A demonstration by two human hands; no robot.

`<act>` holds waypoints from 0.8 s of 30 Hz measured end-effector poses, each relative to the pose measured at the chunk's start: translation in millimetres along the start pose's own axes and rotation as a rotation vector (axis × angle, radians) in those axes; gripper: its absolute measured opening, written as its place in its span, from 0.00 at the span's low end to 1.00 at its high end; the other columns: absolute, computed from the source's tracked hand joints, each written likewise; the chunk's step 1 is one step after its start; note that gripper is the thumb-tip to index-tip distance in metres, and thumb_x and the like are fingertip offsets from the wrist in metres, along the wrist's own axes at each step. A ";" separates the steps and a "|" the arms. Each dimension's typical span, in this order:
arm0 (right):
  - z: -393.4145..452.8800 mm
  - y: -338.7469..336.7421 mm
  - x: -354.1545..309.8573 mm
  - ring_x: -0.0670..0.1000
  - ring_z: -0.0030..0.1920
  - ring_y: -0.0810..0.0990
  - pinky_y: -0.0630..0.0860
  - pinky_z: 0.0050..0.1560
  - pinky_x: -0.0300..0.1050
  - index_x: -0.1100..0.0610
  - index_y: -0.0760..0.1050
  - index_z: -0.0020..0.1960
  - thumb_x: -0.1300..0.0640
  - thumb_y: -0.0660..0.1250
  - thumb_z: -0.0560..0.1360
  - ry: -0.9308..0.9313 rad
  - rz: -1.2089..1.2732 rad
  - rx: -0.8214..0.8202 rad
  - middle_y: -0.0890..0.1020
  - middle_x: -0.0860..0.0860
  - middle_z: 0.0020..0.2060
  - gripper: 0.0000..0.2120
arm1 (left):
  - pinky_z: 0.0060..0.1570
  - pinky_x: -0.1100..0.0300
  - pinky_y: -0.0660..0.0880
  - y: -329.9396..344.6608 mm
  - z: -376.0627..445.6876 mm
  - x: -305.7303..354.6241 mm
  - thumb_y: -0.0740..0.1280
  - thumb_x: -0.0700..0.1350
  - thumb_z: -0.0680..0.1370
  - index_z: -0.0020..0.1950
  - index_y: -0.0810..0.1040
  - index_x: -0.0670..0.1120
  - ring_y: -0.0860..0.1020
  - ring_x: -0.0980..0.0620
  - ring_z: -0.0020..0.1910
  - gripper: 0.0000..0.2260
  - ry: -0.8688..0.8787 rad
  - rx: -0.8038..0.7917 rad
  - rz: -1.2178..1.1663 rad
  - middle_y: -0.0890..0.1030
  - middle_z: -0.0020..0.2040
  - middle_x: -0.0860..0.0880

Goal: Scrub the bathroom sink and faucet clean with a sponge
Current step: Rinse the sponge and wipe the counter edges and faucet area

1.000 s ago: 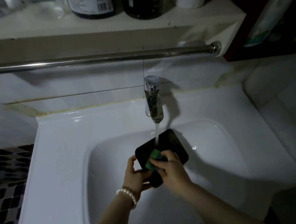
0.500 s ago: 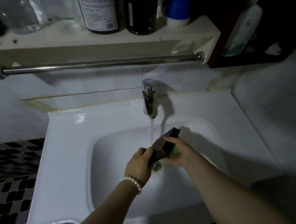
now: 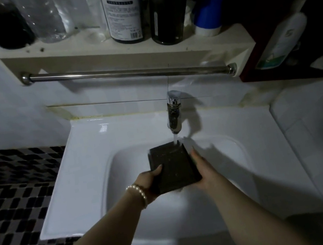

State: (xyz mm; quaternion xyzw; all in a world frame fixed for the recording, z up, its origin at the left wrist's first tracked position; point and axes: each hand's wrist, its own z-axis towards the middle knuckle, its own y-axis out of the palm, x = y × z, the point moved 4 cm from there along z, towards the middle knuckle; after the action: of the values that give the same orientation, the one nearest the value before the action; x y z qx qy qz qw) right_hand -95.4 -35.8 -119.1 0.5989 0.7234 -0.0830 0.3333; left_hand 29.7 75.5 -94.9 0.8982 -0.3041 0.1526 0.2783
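Observation:
A white sink point(image 3: 93, 175) has a chrome faucet point(image 3: 174, 114) at its back, with water running from it. Over the basin I hold a dark square dish point(image 3: 174, 167), tilted, its far edge under the stream. My left hand point(image 3: 153, 183), with a pearl bracelet on the wrist, grips the dish's near left edge. My right hand point(image 3: 204, 170) holds the right edge, fingers under it. The green sponge is not visible.
A steel towel bar point(image 3: 127, 72) runs above the faucet under a shelf point(image 3: 102, 47) with several bottles. A dark cabinet point(image 3: 291, 38) with a white bottle is at the right. Black-and-white mosaic tiles point(image 3: 14, 188) lie left of the sink.
The dish went from edge-on to flat and facing me, under the stream. The green sponge that was in my right hand has gone out of sight. The view pulled back.

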 end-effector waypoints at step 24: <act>-2.6 61.3 9.1 0.53 0.66 0.62 0.60 0.69 0.42 0.50 0.75 0.65 0.63 0.66 0.76 -0.820 -1.085 -0.016 0.66 0.53 0.66 0.19 | 0.62 0.46 0.67 24.7 38.8 -16.8 0.56 0.41 0.81 0.62 0.70 0.41 0.70 0.40 0.64 0.11 -0.029 0.006 -0.252 0.75 0.56 0.40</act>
State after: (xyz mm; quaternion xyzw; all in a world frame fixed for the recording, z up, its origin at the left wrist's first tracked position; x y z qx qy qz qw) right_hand -40.5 -10.6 -105.3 0.0689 0.7373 -0.4533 0.4961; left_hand 5.3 44.0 -123.3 0.9323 -0.1923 0.1042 0.2882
